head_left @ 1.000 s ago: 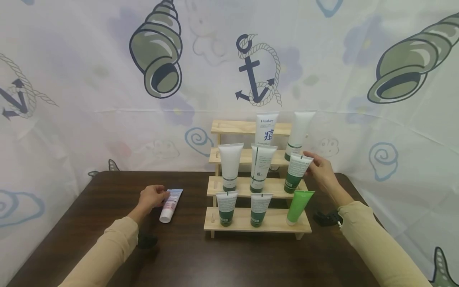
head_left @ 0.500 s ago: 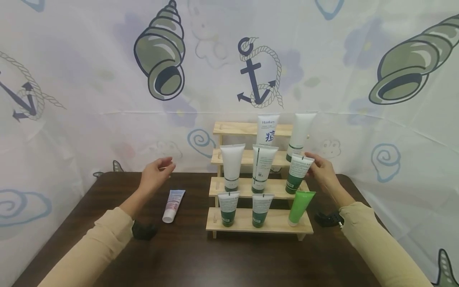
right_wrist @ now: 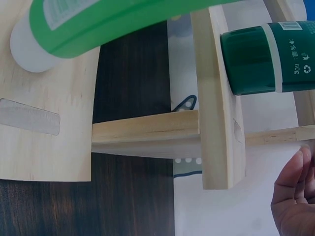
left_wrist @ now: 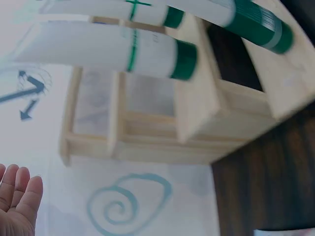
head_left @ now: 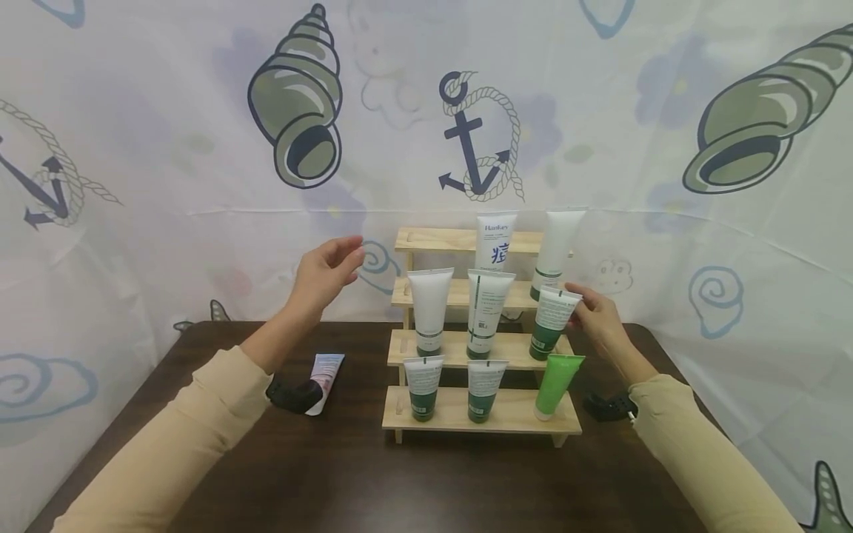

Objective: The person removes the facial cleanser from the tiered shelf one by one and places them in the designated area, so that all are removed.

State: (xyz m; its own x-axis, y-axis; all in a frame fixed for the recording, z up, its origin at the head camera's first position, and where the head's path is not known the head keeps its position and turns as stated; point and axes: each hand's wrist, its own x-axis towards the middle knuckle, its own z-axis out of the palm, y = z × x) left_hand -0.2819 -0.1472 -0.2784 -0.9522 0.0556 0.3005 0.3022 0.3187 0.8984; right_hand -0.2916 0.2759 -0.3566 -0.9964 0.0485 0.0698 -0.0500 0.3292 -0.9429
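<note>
My left hand (head_left: 326,274) is raised in the air left of the wooden tiered stand (head_left: 393,342), fingers loosely bent and holding nothing. In the left wrist view its fingers (left_wrist: 22,194) show at the lower left, apart from the stand. My right hand (head_left: 600,320) is at the stand's right side. It pinches the upper right edge of a small white-and-green squeeze tube (head_left: 553,320), whose base rests on the second shelf. The contact lies outside the right wrist view, where curled fingers (right_wrist: 295,182) show near the tube's dark green cap end (right_wrist: 251,59).
Several other squeeze tubes stand on the stand, including a bright green one (head_left: 558,385) below my right hand and two large white ones (head_left: 429,307). A pink-and-blue tube (head_left: 326,368) lies on the dark table (head_left: 426,481), partly hidden by the left wrist camera (head_left: 293,397).
My left hand has left the pink-and-blue tube lying on the table, rising and moving right toward the stand. My right hand has stayed at the small white-and-green tube.
</note>
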